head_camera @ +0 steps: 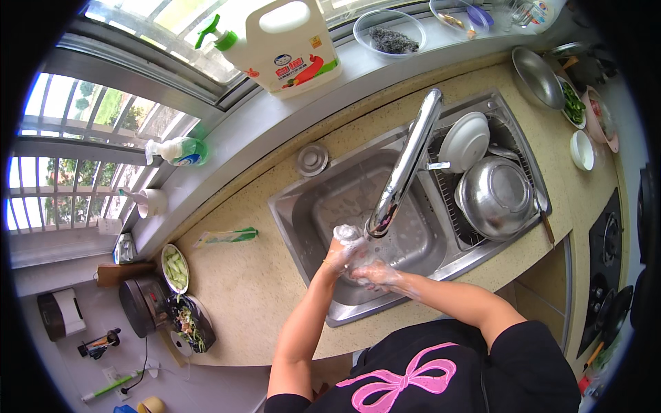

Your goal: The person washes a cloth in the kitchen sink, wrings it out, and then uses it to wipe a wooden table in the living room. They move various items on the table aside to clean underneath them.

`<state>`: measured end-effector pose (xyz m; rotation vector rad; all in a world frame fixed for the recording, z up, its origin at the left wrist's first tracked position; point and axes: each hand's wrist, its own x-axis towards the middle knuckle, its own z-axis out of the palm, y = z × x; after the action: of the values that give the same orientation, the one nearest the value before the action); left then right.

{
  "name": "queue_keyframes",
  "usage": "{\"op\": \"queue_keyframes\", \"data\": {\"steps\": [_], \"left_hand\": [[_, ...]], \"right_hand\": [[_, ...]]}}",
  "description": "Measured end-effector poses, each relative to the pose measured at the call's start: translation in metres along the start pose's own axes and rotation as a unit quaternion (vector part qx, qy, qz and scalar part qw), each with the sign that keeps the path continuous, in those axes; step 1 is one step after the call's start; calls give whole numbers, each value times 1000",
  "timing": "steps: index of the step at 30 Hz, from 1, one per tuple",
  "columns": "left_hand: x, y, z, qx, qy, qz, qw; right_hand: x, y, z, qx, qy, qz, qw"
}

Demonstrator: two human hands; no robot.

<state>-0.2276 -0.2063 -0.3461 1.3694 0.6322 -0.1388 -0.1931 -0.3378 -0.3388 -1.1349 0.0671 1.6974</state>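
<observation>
My left hand (345, 251) is curled and thick with white foam, above the near left part of a stainless steel sink basin (361, 191). Close against it, lower and to the right, is my right hand (376, 273), also coated in lather up to the wrist. Foam and overlapping fingers hide whether anything is between them. Just beyond the hands hangs the mouth of a chrome faucet (405, 165); no stream of water is visible from it. Drops and suds lie on the basin floor.
Right of the basin, a wire rack holds white plates (465, 142) and an upturned metal colander (496, 199). A knife handle (547, 227) juts over the counter. A drain stopper (312, 159) and green-and-white packet (225, 237) lie leftward. A large detergent jug (294, 51) stands on the sill.
</observation>
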Motion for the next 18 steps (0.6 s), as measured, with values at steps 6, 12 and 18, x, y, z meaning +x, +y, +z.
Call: {"op": "queue_keyframes", "data": {"steps": [6, 12, 18], "left_hand": [[28, -53, 16, 118, 158, 24, 980], [21, -50, 29, 198, 374, 50, 905], [-18, 15, -38, -281, 7, -87, 956]], "right_hand": [[54, 41, -26, -266, 149, -231, 924], [59, 44, -19, -335, 261, -186, 886], [-3, -16, 16, 86, -149, 17, 985]]}}
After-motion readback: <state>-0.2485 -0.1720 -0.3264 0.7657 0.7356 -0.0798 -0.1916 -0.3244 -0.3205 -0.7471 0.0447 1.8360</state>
